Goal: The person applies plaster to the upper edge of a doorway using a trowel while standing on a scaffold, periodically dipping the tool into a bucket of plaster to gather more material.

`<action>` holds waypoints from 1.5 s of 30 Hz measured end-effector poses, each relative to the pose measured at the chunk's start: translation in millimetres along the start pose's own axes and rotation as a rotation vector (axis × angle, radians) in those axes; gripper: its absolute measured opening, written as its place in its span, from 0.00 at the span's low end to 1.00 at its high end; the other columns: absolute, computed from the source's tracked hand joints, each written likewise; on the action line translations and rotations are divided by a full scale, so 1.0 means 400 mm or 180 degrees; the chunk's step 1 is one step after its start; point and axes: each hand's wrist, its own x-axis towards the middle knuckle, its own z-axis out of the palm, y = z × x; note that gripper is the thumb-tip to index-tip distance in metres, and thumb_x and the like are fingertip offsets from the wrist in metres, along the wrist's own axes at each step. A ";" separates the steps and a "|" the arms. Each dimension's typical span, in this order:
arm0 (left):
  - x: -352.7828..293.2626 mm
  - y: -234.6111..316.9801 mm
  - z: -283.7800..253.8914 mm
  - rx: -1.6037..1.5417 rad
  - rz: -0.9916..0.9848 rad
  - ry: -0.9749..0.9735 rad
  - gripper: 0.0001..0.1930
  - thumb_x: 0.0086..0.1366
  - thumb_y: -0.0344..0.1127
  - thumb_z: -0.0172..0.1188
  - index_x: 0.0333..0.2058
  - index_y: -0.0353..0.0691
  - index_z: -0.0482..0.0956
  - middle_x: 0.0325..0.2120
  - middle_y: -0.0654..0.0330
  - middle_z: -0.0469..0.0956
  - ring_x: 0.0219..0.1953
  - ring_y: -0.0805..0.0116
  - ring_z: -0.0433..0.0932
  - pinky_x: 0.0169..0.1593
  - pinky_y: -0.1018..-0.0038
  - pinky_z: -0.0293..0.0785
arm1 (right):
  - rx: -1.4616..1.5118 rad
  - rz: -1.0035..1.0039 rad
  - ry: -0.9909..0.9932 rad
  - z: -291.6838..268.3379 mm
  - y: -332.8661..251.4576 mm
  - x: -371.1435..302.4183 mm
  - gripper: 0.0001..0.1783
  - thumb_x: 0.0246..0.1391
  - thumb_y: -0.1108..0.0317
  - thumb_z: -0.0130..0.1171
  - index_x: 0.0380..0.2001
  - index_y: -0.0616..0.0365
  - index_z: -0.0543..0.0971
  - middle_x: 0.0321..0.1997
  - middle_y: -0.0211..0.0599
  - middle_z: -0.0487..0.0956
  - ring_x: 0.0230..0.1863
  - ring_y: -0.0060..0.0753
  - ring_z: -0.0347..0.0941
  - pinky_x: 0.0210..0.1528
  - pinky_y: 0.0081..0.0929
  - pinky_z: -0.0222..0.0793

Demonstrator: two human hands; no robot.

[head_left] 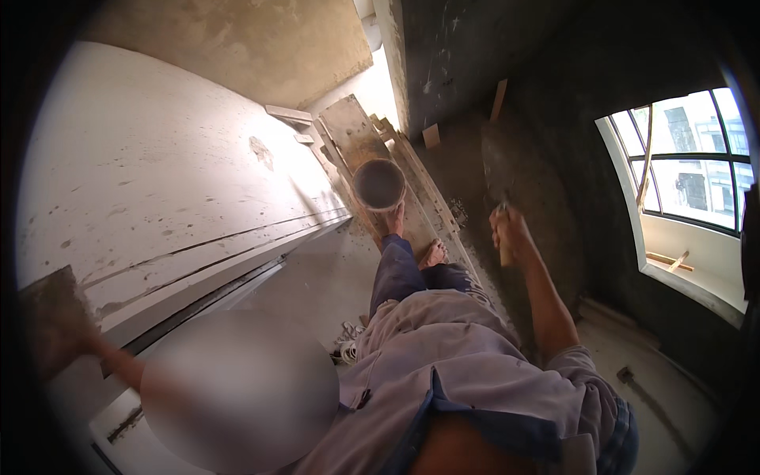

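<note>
On the right, my right hand [513, 233] is closed around the light handle of a trowel [496, 162], whose thin, faint blade points away from me toward the dark wall. My left hand [65, 334] is at the far left, dim and smeared, against a brown rectangular board [54, 297]. Its fingers cannot be made out, so whether it grips the board is unclear. A round bucket [401, 178] stands on the wooden planks [352, 127] just beyond my bare feet, neither hand touching it. A grey blurred oval hides much of my left arm.
A white, spotted wall [166, 158] with a ledge rises on the left. The dark wall [554, 158] at the right holds a barred window [689, 162]. Wood pieces [289, 115] lie beside the planks. A cord-like strip [653, 408] lies on the floor at lower right.
</note>
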 end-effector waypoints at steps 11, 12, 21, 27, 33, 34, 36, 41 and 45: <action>-1.762 0.965 0.185 -0.2364 -0.7000 -0.5522 0.25 0.70 0.52 0.53 0.56 0.39 0.68 0.47 0.57 0.73 0.47 0.59 0.75 0.45 0.62 0.72 | -0.2383 0.0973 -0.0253 0.009 0.310 0.088 0.28 0.49 0.67 0.64 0.53 0.62 0.71 0.33 0.41 0.78 0.22 0.28 0.76 0.23 0.31 0.73; -1.809 1.022 0.180 -0.2193 -0.7218 -0.5535 0.30 0.69 0.54 0.54 0.59 0.37 0.64 0.52 0.53 0.68 0.52 0.58 0.72 0.50 0.61 0.70 | -0.2334 0.1015 -0.0221 -0.013 0.371 0.093 0.30 0.48 0.67 0.64 0.55 0.62 0.70 0.34 0.42 0.78 0.22 0.28 0.76 0.25 0.31 0.73; -2.115 1.177 0.209 -0.2001 -0.6825 -0.5830 0.41 0.67 0.61 0.52 0.68 0.38 0.54 0.66 0.50 0.57 0.66 0.56 0.61 0.56 0.55 0.67 | -0.2410 0.1779 -0.0317 0.006 0.495 0.144 0.33 0.51 0.53 0.62 0.56 0.61 0.70 0.45 0.55 0.79 0.49 0.53 0.77 0.52 0.41 0.70; -2.148 1.207 0.281 -0.1908 -0.7759 -0.4255 0.35 0.70 0.57 0.49 0.66 0.37 0.57 0.56 0.50 0.71 0.58 0.58 0.70 0.49 0.59 0.70 | -0.2810 0.1283 -0.0414 0.050 0.467 0.180 0.33 0.52 0.55 0.61 0.57 0.61 0.69 0.45 0.57 0.79 0.51 0.55 0.76 0.52 0.42 0.69; -1.940 1.150 0.460 -0.1444 -0.4973 -0.4276 0.25 0.71 0.50 0.48 0.51 0.31 0.73 0.44 0.45 0.78 0.45 0.53 0.78 0.48 0.62 0.70 | -0.2850 0.0388 -0.0727 0.126 0.286 0.266 0.21 0.55 0.59 0.56 0.47 0.60 0.70 0.38 0.56 0.80 0.43 0.60 0.75 0.45 0.49 0.68; -1.882 1.112 0.472 -0.1312 -0.4487 -0.4482 0.23 0.71 0.49 0.48 0.48 0.30 0.75 0.42 0.44 0.78 0.44 0.52 0.78 0.47 0.62 0.71 | -0.2880 0.0302 -0.0807 0.148 0.237 0.279 0.20 0.56 0.59 0.56 0.47 0.59 0.70 0.38 0.56 0.80 0.43 0.60 0.75 0.44 0.49 0.68; -1.631 1.091 0.473 -0.1459 -0.3978 -0.4764 0.21 0.71 0.46 0.48 0.43 0.30 0.77 0.36 0.42 0.79 0.41 0.50 0.79 0.46 0.63 0.71 | -0.2975 0.0199 -0.0865 0.177 0.140 0.287 0.18 0.57 0.59 0.55 0.46 0.58 0.69 0.36 0.55 0.80 0.42 0.60 0.75 0.43 0.50 0.67; -1.208 0.936 0.438 -0.2304 -0.3426 -0.4651 0.18 0.70 0.43 0.48 0.37 0.30 0.75 0.30 0.46 0.78 0.35 0.54 0.78 0.41 0.63 0.71 | -0.3159 -0.0457 -0.1054 0.255 -0.044 0.275 0.21 0.60 0.59 0.53 0.53 0.56 0.66 0.39 0.53 0.79 0.42 0.59 0.76 0.43 0.51 0.69; -0.931 0.894 0.416 -0.2648 -0.3286 -0.4315 0.16 0.70 0.40 0.48 0.32 0.31 0.72 0.24 0.51 0.72 0.28 0.63 0.71 0.36 0.67 0.68 | -0.3521 -0.1042 -0.0501 0.300 -0.119 0.233 0.23 0.61 0.57 0.51 0.56 0.53 0.64 0.41 0.54 0.79 0.43 0.62 0.76 0.44 0.53 0.71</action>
